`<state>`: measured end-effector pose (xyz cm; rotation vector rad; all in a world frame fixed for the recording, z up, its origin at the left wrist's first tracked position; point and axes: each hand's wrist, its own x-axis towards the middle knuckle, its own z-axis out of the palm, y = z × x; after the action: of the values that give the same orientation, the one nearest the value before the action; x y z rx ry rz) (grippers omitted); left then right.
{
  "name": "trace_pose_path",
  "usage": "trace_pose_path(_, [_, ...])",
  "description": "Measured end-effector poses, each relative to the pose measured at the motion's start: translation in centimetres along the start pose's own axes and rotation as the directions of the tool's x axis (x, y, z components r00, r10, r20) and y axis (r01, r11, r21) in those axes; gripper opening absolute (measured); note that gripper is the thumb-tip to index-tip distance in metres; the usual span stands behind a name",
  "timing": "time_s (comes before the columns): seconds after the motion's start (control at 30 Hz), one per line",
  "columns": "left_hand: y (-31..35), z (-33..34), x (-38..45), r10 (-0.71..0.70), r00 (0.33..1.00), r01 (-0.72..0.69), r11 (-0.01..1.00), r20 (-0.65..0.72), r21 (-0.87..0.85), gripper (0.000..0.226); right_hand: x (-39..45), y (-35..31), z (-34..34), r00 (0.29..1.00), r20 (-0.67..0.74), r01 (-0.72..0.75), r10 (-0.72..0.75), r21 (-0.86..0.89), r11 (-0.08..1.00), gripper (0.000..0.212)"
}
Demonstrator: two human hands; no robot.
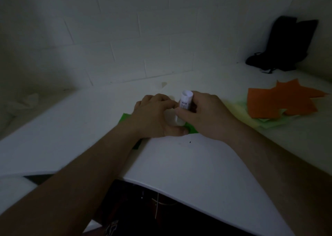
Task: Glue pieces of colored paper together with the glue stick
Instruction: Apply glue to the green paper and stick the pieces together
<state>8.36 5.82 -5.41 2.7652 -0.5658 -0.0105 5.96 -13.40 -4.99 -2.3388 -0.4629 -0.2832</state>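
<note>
A dim view looks down at a white table [188,163] against a white tiled wall. At the middle, the right hand [206,113] has its fingers curled around a white glue stick [185,104], held nearly upright with its lower end down toward a green paper [193,128]. Whether the tip touches the paper is hidden by the fingers. The left hand [152,117] rests on the same green paper, fingers bent and close together, thumb stretched along the near edge. It appears to pin the sheet flat so it will not slide under the glue, though whether it pinches the paper cannot be told. Most of the green sheet is covered by both hands; only corners show at left and right.

To the right, well apart, lies a loose pile of paper pieces with an orange piece [280,101] on top of pale yellow and green ones. A black bag [282,45] leans in the far right corner. Nothing lies between the hands and the pile.
</note>
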Motion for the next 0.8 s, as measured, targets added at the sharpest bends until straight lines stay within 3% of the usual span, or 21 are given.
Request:
trace_pose_path(0.17, [0.0,-0.2,-0.1,-0.009,1.000,0.009,1.000,0.007,0.015,0.101,0.2,-0.2,-0.5,0.991,-0.066,-0.099,0.120,0.254,0.962,0.017])
trace_pose_path(0.23, [-0.2,-0.1,-0.1,0.003,1.000,-0.003,1.000,0.001,0.007,0.094,0.3,0.1,-1.1,0.980,-0.112,-0.125,0.165,0.302,0.945,0.018])
trace_pose_path(0.33, [-0.2,0.0,-0.1,0.015,1.000,-0.015,1.000,-0.002,-0.021,0.078,0.4,0.9,-1.8,0.982,-0.136,-0.108,0.134,0.181,0.977,0.019])
trace_pose_path(0.6, [-0.1,-0.1,-0.1,-0.007,1.000,0.007,1.000,-0.002,-0.001,0.093,0.0,0.5,-1.2,1.000,0.011,-0.002,0.002,0.026,1.000,0.012])
trace_pose_path(0.8, [-0.1,0.0,-0.1,-0.005,1.000,0.005,1.000,-0.008,-0.004,0.089,0.1,0.7,-1.5,0.998,0.063,0.009,-0.006,-0.048,0.999,0.015])
